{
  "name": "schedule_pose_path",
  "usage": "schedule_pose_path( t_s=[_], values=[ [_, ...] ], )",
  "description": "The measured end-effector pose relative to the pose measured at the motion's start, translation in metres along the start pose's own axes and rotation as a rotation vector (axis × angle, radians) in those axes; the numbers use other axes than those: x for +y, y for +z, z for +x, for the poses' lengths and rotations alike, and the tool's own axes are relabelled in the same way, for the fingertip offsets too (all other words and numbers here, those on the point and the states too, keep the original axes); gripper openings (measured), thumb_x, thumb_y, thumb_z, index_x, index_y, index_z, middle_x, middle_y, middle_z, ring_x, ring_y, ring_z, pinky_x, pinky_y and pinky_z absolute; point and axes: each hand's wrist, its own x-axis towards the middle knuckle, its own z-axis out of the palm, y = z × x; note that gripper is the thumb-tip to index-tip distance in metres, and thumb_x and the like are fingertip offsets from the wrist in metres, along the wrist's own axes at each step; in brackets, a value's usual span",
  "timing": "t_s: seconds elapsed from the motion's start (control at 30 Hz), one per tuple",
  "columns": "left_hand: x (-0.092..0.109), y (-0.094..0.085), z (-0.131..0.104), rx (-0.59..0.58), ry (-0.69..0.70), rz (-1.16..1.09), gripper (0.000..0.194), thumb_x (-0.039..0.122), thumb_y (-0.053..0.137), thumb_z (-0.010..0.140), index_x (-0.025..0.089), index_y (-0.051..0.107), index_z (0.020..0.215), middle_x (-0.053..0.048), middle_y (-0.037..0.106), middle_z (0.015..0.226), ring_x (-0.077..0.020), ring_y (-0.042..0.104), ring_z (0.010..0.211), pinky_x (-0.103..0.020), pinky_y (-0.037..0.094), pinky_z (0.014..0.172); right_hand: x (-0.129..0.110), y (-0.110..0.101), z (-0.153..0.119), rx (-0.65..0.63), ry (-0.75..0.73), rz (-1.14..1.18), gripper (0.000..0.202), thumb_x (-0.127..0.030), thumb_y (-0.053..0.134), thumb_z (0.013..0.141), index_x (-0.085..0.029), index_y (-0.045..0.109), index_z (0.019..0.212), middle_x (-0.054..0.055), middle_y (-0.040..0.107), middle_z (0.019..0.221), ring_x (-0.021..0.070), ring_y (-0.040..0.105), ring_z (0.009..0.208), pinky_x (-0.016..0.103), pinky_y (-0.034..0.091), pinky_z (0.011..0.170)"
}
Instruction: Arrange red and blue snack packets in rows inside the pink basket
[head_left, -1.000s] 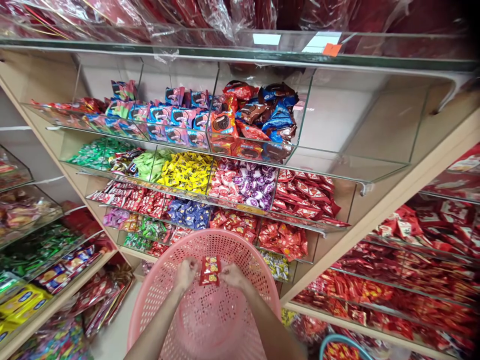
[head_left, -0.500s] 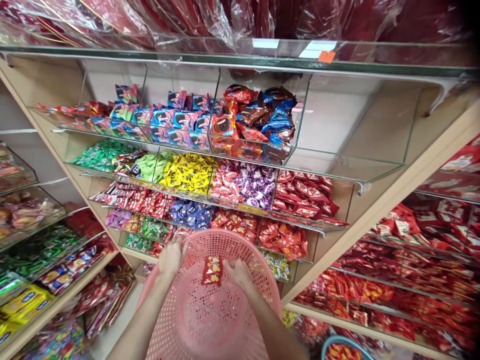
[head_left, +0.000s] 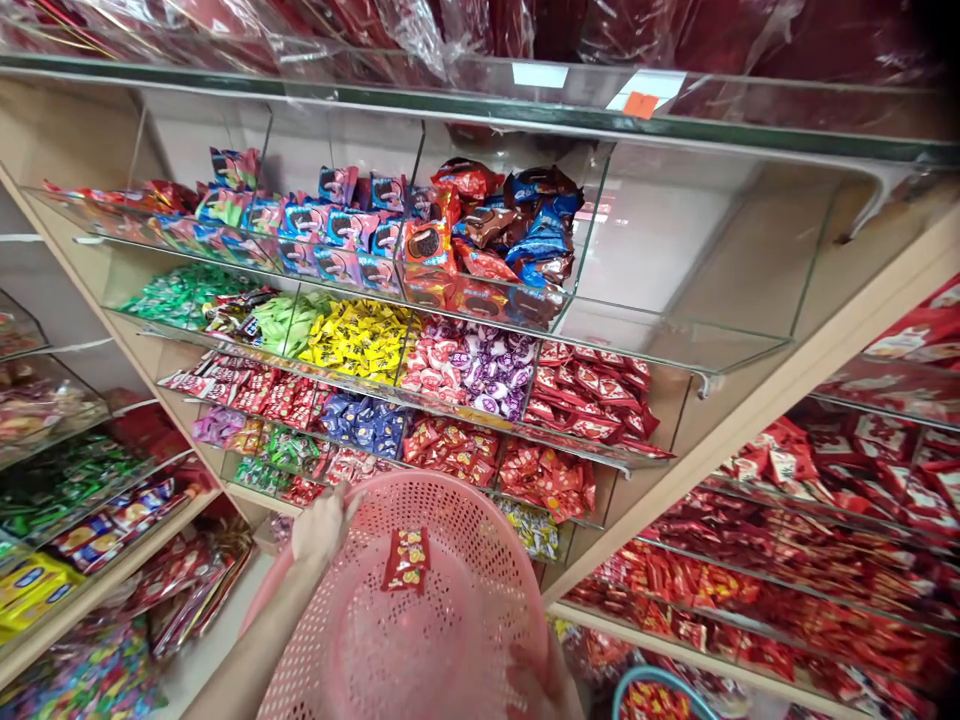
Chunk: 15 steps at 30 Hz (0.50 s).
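A pink perforated plastic basket is tilted toward me in front of the shelves. My left hand is closed round its rim at the upper left. At the lower right, my right hand grips the basket's right side, with its fingers dim and blurred on the inner wall. One red candy packet with round yellow pictures lies inside against the far wall. Neither hand touches this packet.
Glass shelves hold yellow candies, purple candies, blue packets and red packets. A wooden upright slants down at the right. A blue-rimmed tub of red packets stands at the lower right.
My right hand has moved from beside the candy packet inside the basket down to the basket's right side. The basket and my left hand have shifted slightly left and down in view.
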Motion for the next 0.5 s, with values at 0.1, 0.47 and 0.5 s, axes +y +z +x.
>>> schedule_pose_path(
  t_s=[0.1,0.47,0.5],
  values=[
    [-0.002,-0.011,0.006,-0.08,0.015,0.044,0.046,0.049,0.025,0.085,0.02,0.052,0.108,-0.013,0.066,0.087,-0.0265,0.063,0.079,-0.031,0.043,0.065,-0.017,-0.003,-0.002,-0.068,0.09,0.053,0.076,-0.058,0.057,0.061,-0.029,0.03,0.126,0.007,0.06,0.09,0.0205,0.06,0.069,0.03,0.048,0.053],
    [0.028,-0.035,0.062,-0.254,0.251,-0.057,0.068,0.07,0.022,0.074,0.015,0.062,0.079,-0.017,0.066,0.086,-0.0277,0.062,0.083,-0.032,0.043,0.068,-0.038,0.007,-0.019,0.138,0.048,0.075,0.078,-0.055,0.063,0.056,-0.024,0.04,0.123,0.01,0.062,0.098,0.0235,0.06,0.078,0.028,0.05,0.054],
    [0.033,-0.03,0.064,-0.227,0.281,-0.05,0.069,0.07,0.02,0.074,0.015,0.061,0.079,-0.017,0.066,0.087,-0.0281,0.062,0.084,-0.033,0.043,0.069,-0.032,0.009,-0.02,0.164,0.04,0.082,0.079,-0.057,0.064,0.054,-0.023,0.043,0.122,0.01,0.062,0.097,0.024,0.061,0.079,0.029,0.05,0.057]
  ],
)
